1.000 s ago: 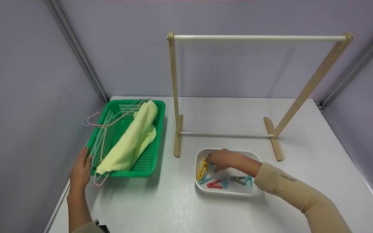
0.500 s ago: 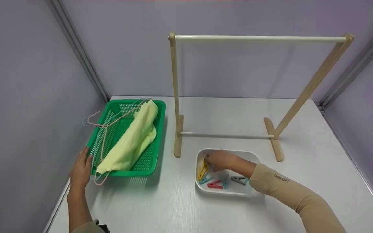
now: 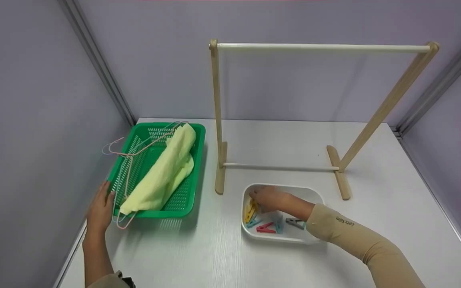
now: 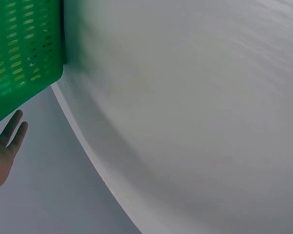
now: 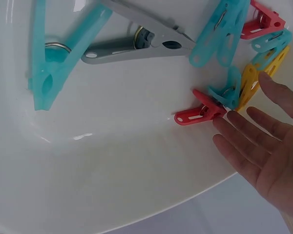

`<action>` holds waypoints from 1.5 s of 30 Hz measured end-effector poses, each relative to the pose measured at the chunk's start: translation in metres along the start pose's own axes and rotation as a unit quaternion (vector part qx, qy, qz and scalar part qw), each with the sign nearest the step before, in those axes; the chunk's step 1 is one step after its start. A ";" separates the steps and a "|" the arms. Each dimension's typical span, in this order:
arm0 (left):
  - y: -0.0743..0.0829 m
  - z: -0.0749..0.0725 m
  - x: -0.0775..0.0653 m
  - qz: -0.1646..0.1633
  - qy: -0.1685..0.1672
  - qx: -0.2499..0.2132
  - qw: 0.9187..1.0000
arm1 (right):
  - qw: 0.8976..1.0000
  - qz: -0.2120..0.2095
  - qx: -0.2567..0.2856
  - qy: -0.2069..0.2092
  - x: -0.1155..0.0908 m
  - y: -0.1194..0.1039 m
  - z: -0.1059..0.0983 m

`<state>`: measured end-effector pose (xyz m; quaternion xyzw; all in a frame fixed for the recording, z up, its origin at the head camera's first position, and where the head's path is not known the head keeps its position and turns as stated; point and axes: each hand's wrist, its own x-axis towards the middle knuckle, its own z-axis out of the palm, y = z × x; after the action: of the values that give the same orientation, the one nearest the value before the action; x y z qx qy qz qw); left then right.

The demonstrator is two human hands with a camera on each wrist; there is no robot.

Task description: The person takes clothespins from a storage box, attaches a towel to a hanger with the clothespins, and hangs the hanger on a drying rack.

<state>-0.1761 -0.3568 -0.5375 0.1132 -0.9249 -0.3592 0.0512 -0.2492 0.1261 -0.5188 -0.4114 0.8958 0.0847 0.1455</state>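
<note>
At the left edge of the green basket (image 3: 150,215), my left hand (image 3: 101,214) rests against the rim. Two straight fingers (image 4: 19,134) show beside the basket wall in the left wrist view. A yellow cloth (image 3: 158,176) and wire hangers (image 3: 128,172) lie in the basket. My right hand (image 3: 269,199) reaches into a white tub (image 3: 280,240), its fingers extended. In the right wrist view its fingertips are right at a red clothespin (image 5: 190,116) and a blue clothespin (image 5: 230,90). Yellow clothespins (image 3: 250,211) lie by that hand.
Behind the tub stands a drying rack with wooden legs (image 3: 217,100) and a white top bar (image 3: 318,47). A grey clothespin (image 3: 294,222) and another red clothespin (image 3: 265,228) lie in the tub. Grey walls (image 3: 34,140) border the white table (image 3: 214,256).
My right hand has shifted slightly left within the tub, toward the yellow clothespins, and the sleeve has followed. My left hand stays at the basket.
</note>
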 end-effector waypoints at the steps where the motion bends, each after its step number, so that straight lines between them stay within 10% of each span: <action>1: 0.000 0.000 0.000 0.000 -0.001 0.001 1.000 | 1.000 0.000 0.000 0.001 0.000 0.000 0.000; 45: -0.002 0.002 0.000 0.011 0.006 0.008 1.000 | 0.999 -0.017 0.019 0.041 0.017 0.000 0.011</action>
<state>-0.1762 -0.3575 -0.5404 0.1053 -0.9287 -0.3504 0.0601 -0.2572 0.1170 -0.5344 -0.4265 0.8955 0.0482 0.1178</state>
